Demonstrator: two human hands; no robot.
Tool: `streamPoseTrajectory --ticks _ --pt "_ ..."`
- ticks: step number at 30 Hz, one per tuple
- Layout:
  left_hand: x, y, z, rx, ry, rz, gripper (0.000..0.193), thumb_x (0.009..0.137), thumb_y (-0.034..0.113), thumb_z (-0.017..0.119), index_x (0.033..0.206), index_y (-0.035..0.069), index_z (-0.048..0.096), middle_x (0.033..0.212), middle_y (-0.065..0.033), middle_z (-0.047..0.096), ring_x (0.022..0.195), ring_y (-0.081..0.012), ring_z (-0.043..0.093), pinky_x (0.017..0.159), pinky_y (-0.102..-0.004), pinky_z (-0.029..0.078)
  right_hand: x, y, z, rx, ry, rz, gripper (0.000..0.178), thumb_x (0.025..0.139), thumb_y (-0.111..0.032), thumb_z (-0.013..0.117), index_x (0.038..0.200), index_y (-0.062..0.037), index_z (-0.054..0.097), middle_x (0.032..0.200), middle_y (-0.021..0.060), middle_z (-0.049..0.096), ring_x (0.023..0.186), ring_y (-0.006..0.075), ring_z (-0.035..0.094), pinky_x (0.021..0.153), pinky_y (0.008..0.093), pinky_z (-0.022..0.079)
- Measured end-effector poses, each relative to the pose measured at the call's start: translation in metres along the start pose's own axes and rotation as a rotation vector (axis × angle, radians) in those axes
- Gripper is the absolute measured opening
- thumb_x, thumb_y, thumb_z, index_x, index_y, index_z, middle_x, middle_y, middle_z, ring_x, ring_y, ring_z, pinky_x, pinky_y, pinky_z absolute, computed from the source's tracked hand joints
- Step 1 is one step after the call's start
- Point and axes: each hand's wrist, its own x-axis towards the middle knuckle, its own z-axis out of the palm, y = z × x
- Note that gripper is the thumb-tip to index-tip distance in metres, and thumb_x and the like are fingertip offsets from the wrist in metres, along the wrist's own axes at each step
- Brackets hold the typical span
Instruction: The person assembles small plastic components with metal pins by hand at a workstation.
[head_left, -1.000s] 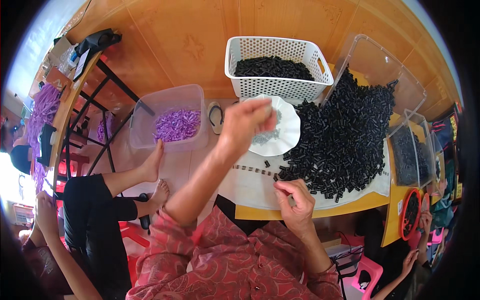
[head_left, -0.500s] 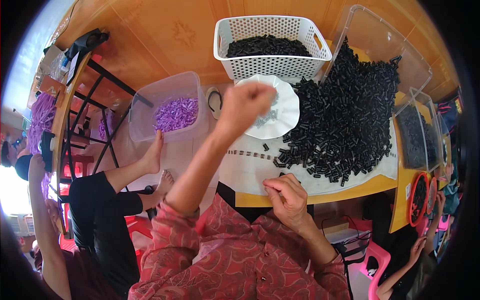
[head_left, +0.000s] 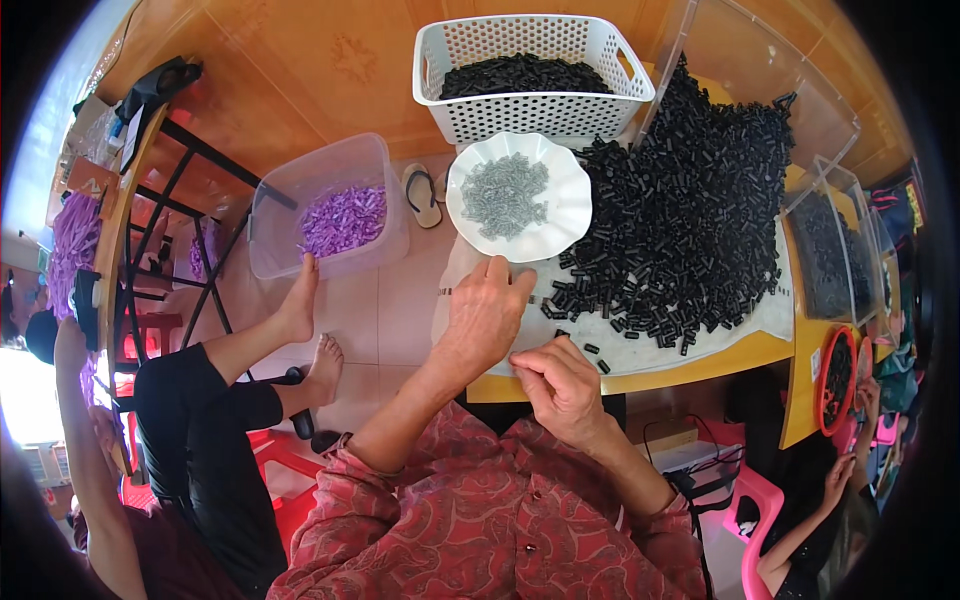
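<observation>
A white wavy-rimmed plate holds a heap of small clear pieces. Just below its near rim is my left hand, back upward, fingers bent and drawn together; whatever lies in them is hidden. Close by on the right, over the table's front edge, my right hand is closed in a pinch, its contents too small to make out. A large pile of short black tubes spreads right of the plate. A few loose black tubes lie near my right hand.
Behind the plate stands a white perforated basket of black pieces. Clear bins are at the right. A translucent tub with purple pieces sits on the floor, left, beside another person's bare foot. A pink stool stands lower right.
My left hand has come down from over the plate toward my right hand, uncovering the clear pieces. My right hand stays pinched near the table edge. The whole view has shifted slightly.
</observation>
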Motion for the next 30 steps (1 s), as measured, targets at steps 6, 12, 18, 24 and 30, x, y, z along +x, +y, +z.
streamPoseTrajectory --ticks 6,12,18,24,30 --pt "-0.007 -0.003 0.004 -0.357 0.049 -0.086 0.024 0.078 0.0 0.062 0.101 0.006 0.064 0.08 -0.0115 0.058 0.071 -0.0248 0.061 0.061 -0.0351 0.05 -0.001 0.003 -0.002 0.003 -0.012 -0.002 0.019 0.073 0.011 0.066 0.089 -0.0006 0.064 0.078 0.0084 0.065 0.068 0.0227 0.057 0.059 0.0307 0.046" --pt "-0.023 -0.007 0.007 -1.52 -0.023 -0.468 0.016 0.088 0.0 0.063 0.103 -0.001 0.062 0.093 -0.0064 0.066 0.079 -0.0126 0.063 0.07 -0.0259 0.053 0.004 0.006 -0.009 -0.027 0.03 0.038 0.019 0.074 0.01 0.067 0.089 -0.0007 0.064 0.078 0.0087 0.064 0.068 0.0228 0.058 0.059 0.0309 0.046" --pt "-0.033 -0.002 0.0 -1.685 -0.037 -0.47 0.017 0.089 0.001 0.062 0.106 0.0 0.064 0.095 -0.0047 0.066 0.081 -0.0099 0.061 0.073 -0.0245 0.053 0.009 0.006 -0.017 -0.015 0.104 0.098 0.019 0.077 0.009 0.066 0.093 0.0004 0.064 0.084 0.0097 0.065 0.072 0.0232 0.059 0.063 0.0304 0.047" --pt "-0.039 -0.004 0.001 -1.641 -0.095 -0.452 0.021 0.091 0.004 0.061 0.111 0.0 0.064 0.095 -0.003 0.065 0.076 -0.0077 0.058 0.071 -0.0239 0.051 0.017 0.005 -0.017 -0.005 0.12 0.122 0.023 0.08 0.006 0.066 0.102 -0.0008 0.065 0.097 0.011 0.065 0.083 0.0218 0.059 0.066 0.0284 0.049" --pt "-0.042 -0.003 0.002 -1.717 -0.133 -0.494 0.021 0.091 0.006 0.06 0.111 0.0 0.063 0.093 -0.003 0.065 0.074 -0.0076 0.058 0.07 -0.024 0.051 0.023 0.01 -0.013 -0.03 0.103 0.061 0.021 0.08 0.005 0.067 0.101 -0.0008 0.065 0.099 0.0118 0.064 0.085 0.0211 0.059 0.067 0.0271 0.049"
